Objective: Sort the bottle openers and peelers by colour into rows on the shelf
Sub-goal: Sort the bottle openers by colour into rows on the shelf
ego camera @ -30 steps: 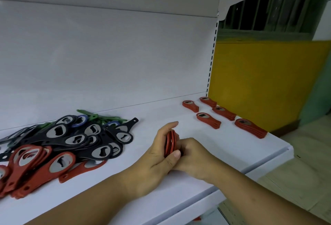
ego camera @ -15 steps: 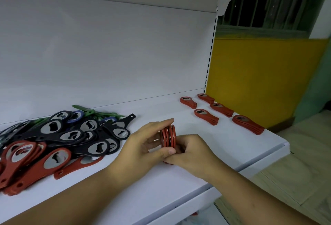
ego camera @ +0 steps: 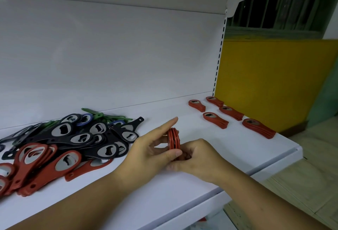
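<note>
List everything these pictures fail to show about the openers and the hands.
- Head view: red opener stack, its handles covered by the right hand and left hand; count unclear.
- Head view: mixed pile, cut off by the left edge; lower pieces buried.
- Head view: green peelers, mostly behind black openers; number unclear.
- Head view: right hand's fingertips, tucked behind the hand itself.
</note>
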